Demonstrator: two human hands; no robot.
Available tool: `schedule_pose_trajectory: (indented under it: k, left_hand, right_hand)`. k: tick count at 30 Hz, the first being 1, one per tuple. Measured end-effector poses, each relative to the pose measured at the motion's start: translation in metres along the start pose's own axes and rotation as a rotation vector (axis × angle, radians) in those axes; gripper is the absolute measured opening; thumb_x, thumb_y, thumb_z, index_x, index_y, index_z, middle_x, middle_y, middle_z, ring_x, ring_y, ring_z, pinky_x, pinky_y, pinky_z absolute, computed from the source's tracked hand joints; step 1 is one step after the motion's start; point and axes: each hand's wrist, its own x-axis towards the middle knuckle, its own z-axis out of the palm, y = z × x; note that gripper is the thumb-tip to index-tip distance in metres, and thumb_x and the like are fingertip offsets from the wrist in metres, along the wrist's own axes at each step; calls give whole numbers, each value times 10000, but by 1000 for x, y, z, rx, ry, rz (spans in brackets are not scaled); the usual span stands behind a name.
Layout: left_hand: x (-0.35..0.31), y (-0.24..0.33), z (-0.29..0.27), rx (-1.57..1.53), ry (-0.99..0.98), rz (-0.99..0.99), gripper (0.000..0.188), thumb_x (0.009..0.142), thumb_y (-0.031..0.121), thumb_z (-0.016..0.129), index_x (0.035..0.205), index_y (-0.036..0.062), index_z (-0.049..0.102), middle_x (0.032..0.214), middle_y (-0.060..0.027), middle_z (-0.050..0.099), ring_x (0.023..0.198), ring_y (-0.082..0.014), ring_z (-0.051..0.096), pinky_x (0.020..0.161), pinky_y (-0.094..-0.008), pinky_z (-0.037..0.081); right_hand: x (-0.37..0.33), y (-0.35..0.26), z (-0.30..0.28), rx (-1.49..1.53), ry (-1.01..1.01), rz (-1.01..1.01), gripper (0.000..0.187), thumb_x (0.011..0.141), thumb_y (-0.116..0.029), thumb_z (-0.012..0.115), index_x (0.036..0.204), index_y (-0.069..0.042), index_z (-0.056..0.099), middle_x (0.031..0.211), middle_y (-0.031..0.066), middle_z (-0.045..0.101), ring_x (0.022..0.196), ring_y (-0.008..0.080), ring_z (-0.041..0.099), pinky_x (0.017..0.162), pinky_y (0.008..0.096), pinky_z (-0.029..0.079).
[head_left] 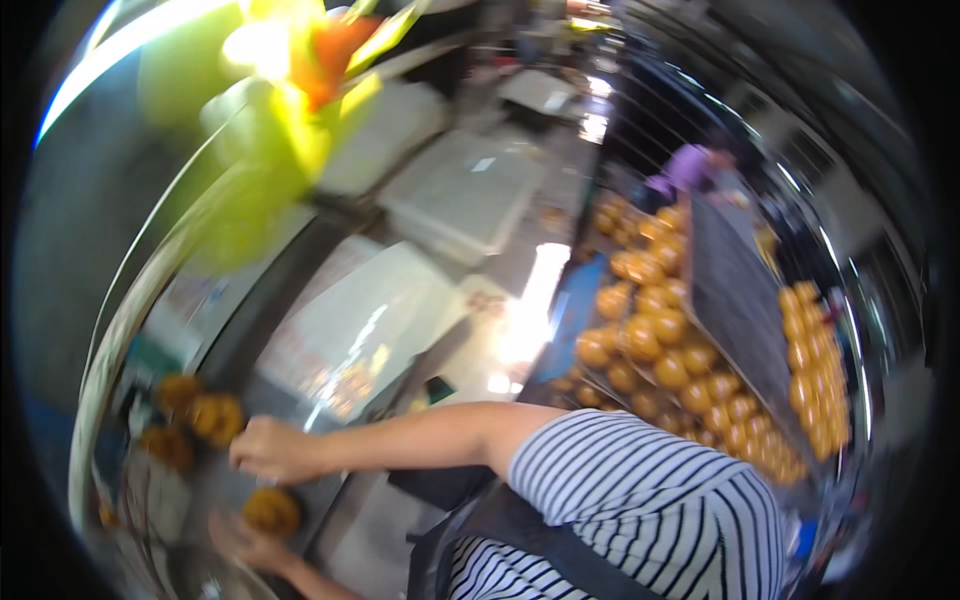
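Note:
My right hand (pixel 272 451) reaches to the left on a bare forearm below a striped sleeve. Its fingers are curled in, and what they hold, if anything, is hidden. Just beyond its fingertips lies a round orange-brown piece (pixel 215 419), with two similar pieces (pixel 168 447) beside it. Lower down, my left hand (pixel 245 543) has its fingers stretched out next to another round orange-brown piece (pixel 271 512). Blur hides whether it touches that piece. What kind of food or object these pieces are, I cannot tell.
Shiny clear plastic sheeting (pixel 365 325) covers part of the counter, with pale lidded boxes (pixel 460 195) behind. Stacked trays of glossy golden round buns (pixel 670 325) stand right, beside a dark tray (pixel 735 290). A person in purple (pixel 687 168) is farther off. Yellow-green decoration (pixel 290 110) hangs upper left.

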Motion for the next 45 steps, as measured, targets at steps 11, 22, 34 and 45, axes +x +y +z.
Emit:
schedule_pose_trajectory:
  k: [11,22,34,45]
  left_hand:
    - [-59,216,50,-467,-72,566,270,974,250,513,1040,13,624,1027,-130,600,963,-311,565,864,-448,442]
    - [-175,516,33,-806,65,1115,99,922,35,555,991,11,621,1062,-117,527,829,-178,529,619,-275,451]
    - [-333,766,-17,-1311,-149,1644,170,905,37,529,1029,-2,639,1031,-136,579,917,-248,590,720,-363,516]
    - [-464,833,-36,-1749,-597,1955,328,757,-127,469,1031,15,579,1015,-128,486,877,-299,556,855,-517,465]
  right_hand:
    - [-214,-215,-271,-284,167,442,101,879,-114,567,949,-60,615,894,79,648,843,264,632,721,367,492]
    - [-485,-431,-402,-733,947,632,126,903,-80,589,1011,-40,639,882,80,682,750,188,674,669,295,519]
    - [-656,-525,-446,-823,1184,650,108,870,-45,617,973,-41,650,821,75,677,699,197,672,627,312,518]
    - [-698,-586,-363,-998,1550,930,191,867,-12,581,1033,-47,669,834,61,691,719,160,686,640,268,529]
